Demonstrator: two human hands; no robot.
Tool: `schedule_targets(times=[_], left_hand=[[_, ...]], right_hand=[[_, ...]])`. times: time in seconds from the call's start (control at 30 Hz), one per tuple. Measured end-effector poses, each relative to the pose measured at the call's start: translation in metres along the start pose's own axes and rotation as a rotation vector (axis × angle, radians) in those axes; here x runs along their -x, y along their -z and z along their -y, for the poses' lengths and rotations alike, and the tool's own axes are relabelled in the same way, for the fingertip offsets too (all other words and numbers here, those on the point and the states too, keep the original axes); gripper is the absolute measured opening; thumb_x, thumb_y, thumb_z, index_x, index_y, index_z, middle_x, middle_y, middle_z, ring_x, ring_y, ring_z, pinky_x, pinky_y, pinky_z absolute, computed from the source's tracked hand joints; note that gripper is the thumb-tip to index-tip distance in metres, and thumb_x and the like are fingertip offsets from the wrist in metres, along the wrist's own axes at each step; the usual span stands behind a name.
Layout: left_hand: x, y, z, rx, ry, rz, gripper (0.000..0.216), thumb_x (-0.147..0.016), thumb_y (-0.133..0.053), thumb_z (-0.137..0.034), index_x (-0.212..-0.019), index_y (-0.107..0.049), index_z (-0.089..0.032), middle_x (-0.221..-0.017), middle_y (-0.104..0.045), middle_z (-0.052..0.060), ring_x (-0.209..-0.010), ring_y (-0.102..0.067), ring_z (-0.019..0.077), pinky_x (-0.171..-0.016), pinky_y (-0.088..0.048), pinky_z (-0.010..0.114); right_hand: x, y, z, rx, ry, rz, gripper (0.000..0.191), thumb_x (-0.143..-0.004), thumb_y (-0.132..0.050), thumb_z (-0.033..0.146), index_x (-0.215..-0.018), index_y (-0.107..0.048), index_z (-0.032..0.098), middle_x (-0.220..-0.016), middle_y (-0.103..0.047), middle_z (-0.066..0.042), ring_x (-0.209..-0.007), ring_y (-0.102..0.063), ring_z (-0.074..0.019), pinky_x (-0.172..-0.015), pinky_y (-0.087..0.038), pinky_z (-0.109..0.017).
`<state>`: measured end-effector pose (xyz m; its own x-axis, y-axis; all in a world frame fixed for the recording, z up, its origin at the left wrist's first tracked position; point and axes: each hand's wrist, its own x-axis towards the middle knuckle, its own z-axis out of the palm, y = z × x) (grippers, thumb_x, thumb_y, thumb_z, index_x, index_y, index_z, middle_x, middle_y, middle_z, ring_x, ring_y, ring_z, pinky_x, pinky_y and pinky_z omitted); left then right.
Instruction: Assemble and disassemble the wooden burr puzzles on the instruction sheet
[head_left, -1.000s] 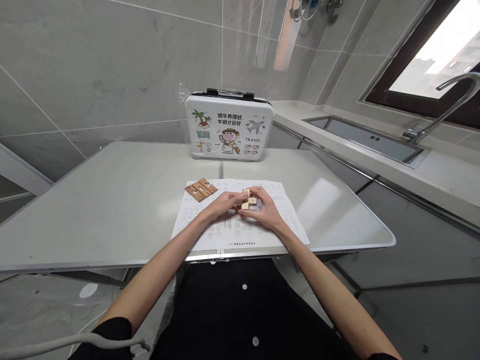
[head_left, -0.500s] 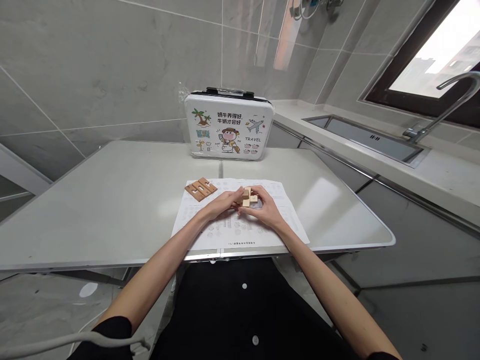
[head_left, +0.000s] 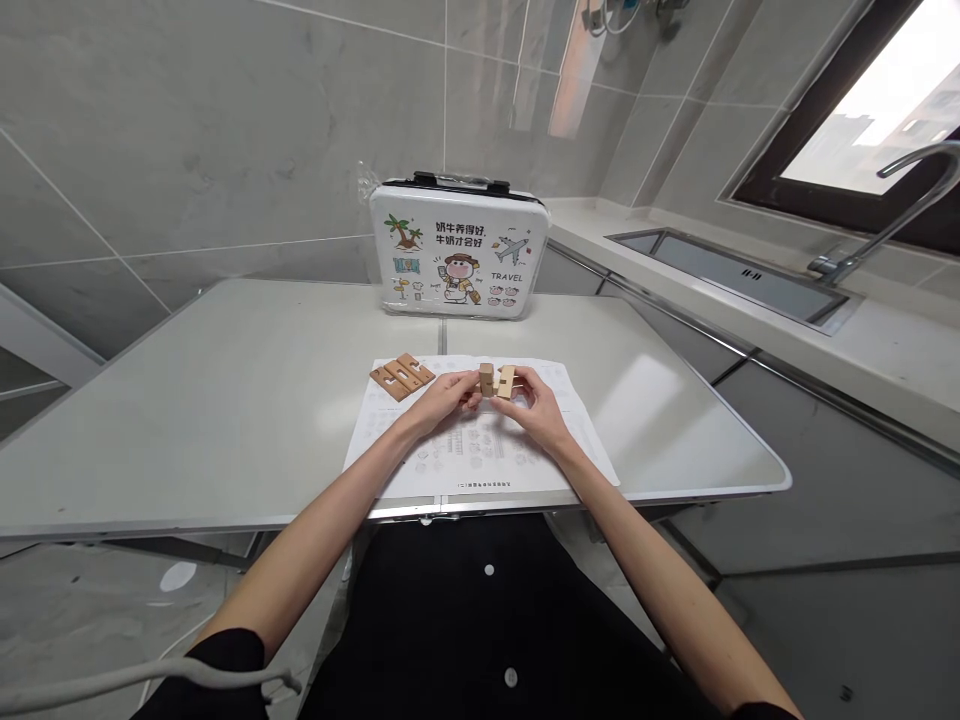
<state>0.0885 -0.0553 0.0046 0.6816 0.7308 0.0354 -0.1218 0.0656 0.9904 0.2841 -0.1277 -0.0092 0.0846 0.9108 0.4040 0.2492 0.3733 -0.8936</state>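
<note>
My left hand [head_left: 448, 396] grips a brown wooden block [head_left: 487, 379] by its left side, the fingers partly hidden behind it. Just to the right, my right hand [head_left: 536, 405] holds a pale, notched wooden puzzle piece [head_left: 506, 381] between thumb and fingers. The two pieces stand close side by side above a printed sheet [head_left: 480, 470]; whether they touch low down I cannot tell. Left of my hands, several flat brown wooden pieces with cut-outs [head_left: 403, 376] lie together, partly on the sheet's upper left corner.
Behind the sheet, a white case [head_left: 461, 250] with cartoon prints stands upright on the white folding table [head_left: 187, 420]. A counter with a sink [head_left: 735, 275] and a curved tap [head_left: 885, 220] runs along the right. A pale cable [head_left: 150, 676] crosses at lower left.
The brown block and the pale piece, earlier overlapping between my hands, now show a gap between their upper parts. Both pieces are turned more upright. The flat pieces have not moved.
</note>
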Motion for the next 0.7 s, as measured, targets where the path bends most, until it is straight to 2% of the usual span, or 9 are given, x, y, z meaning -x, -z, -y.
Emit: schedule_targets(times=[0.1, 0.23, 0.47, 0.7], left_hand=[[-0.002, 0.001, 0.0, 0.035, -0.009, -0.075, 0.042, -0.097, -0.066, -0.056, -0.08, -0.061, -0.018, -0.063, -0.049, -0.003, -0.057, -0.044, 0.0119, -0.063, -0.045, 0.027], [-0.004, 0.004, -0.003, 0.096, -0.012, -0.167, 0.041, -0.095, -0.067, -0.057, -0.083, -0.058, -0.018, -0.064, -0.048, -0.004, -0.056, -0.045, 0.0111, -0.064, -0.048, 0.027], [-0.005, 0.006, -0.002, 0.113, -0.008, -0.212, 0.041, -0.095, -0.068, -0.057, -0.083, -0.055, -0.019, -0.064, -0.05, -0.003, -0.055, -0.046, 0.011, -0.062, -0.048, 0.028], [-0.002, 0.001, -0.001, -0.015, -0.048, -0.185, 0.043, -0.097, -0.064, -0.06, -0.088, -0.058, -0.019, -0.07, -0.057, -0.001, -0.059, -0.051, 0.0114, -0.061, -0.044, 0.025]], right_hand=[[-0.001, 0.0, -0.004, -0.013, -0.035, -0.064, 0.051, -0.083, -0.082, 0.054, -0.122, -0.064, 0.025, -0.125, -0.069, -0.01, -0.109, -0.067, -0.028, -0.093, -0.057, -0.044], [0.001, -0.002, -0.008, 0.215, -0.049, -0.145, 0.048, -0.084, -0.079, 0.059, -0.113, -0.066, 0.023, -0.117, -0.068, -0.011, -0.102, -0.065, -0.0289, -0.09, -0.055, -0.046], [0.008, -0.007, -0.018, 0.61, 0.017, -0.046, 0.053, -0.08, -0.082, 0.061, -0.113, -0.068, 0.022, -0.123, -0.061, -0.014, -0.121, -0.056, -0.0375, -0.107, -0.047, -0.055], [0.009, -0.008, -0.022, 0.707, 0.007, -0.006, 0.047, -0.085, -0.076, 0.066, -0.106, -0.071, 0.024, -0.126, -0.059, -0.014, -0.124, -0.052, -0.0395, -0.108, -0.043, -0.06]])
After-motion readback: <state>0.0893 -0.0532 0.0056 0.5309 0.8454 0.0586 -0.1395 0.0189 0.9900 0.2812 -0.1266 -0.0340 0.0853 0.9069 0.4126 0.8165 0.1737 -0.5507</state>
